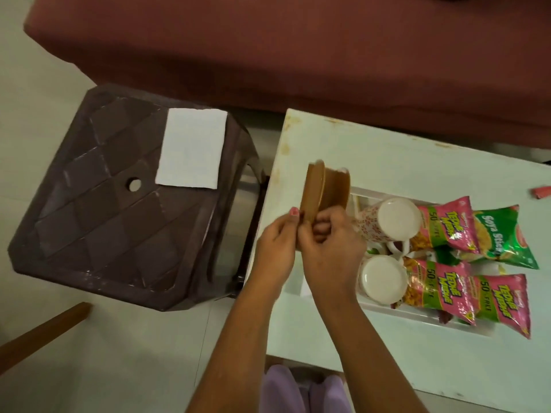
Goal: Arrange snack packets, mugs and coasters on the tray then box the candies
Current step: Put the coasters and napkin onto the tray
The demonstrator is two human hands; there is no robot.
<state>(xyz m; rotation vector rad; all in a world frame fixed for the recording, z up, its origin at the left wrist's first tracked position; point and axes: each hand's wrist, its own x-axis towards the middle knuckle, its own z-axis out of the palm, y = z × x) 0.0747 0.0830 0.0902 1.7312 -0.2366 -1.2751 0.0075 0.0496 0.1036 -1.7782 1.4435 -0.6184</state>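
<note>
coasters fanned apart above the tray's near-left corner

i hold the stack of round brown coasters (323, 189) on edge, both hands gripping its lower rim, so i can split the discs before laying them down. my left hand (275, 251) pinches the outer coaster, thumb on its face; my right hand (331, 248) is curled around the rest, fingers folded in against the bottom edge. the gap at the top of the stack suggests i'm peeling one free.

taking the white tray (417, 318) as the landmark: the coasters stand just above its left end, over the table (402, 368), not yet resting on it, as far as i can tell. inside the tray, at its left, two white mugs (396, 219) lie with pale round faces toward me; whether these are mouths or bases i cannot tell. right of them, filling the tray's right half and spilling past its edge, sit pink snack packets (447, 228) and one green soya sticks packet (501, 236). so packets and mugs seem placed, coasters pending.

well right of the tray, at the table's far edge, a small red piece (541, 192) may be a candy. left of the tray, off the table, a brown plastic stool (104, 219) carries a white folded cloth (190, 147).
</note>
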